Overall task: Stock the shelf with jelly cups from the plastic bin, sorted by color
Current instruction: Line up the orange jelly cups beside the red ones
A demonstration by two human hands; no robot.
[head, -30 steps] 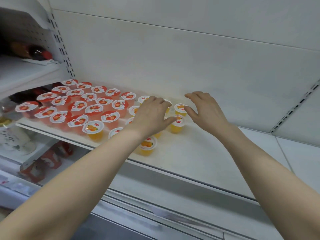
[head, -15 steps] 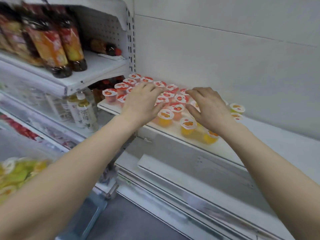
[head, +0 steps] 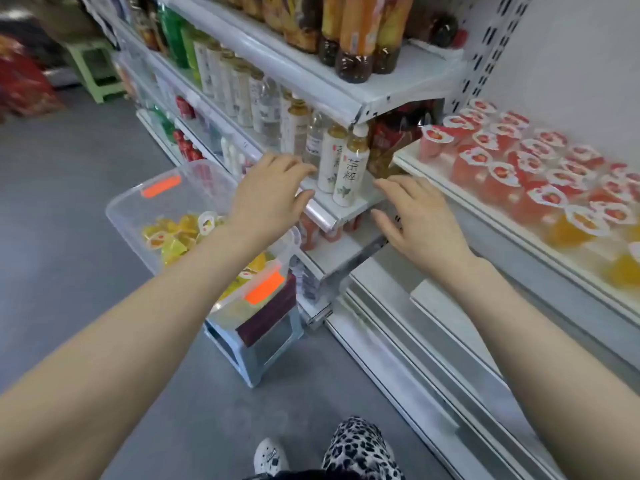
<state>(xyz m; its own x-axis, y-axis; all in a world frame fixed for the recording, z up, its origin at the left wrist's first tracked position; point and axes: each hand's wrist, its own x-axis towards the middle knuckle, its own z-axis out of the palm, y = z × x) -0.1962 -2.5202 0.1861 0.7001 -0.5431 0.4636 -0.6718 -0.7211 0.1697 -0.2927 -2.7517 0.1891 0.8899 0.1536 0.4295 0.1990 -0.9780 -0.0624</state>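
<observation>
While both arms reach forward, the left hand [head: 273, 199] hovers palm down above the far right corner of the clear plastic bin [head: 129, 199], fingers loosely spread and slightly bent, holding nothing. To the right of the bin, the right hand [head: 415, 216] hangs the same way, fingers relaxed and apart, also empty. Yellow jelly cups [head: 173, 233] lie heaped inside the bin, which sits on a small grey stool [head: 256, 355]. Just beyond the bin stand pale tea bottles [head: 349, 174]. Well to the right of the bin, the white shelf [head: 407, 154] carries rows of red jelly cups [head: 512, 168], with orange jelly cups [head: 571, 226] at their near end.
</observation>
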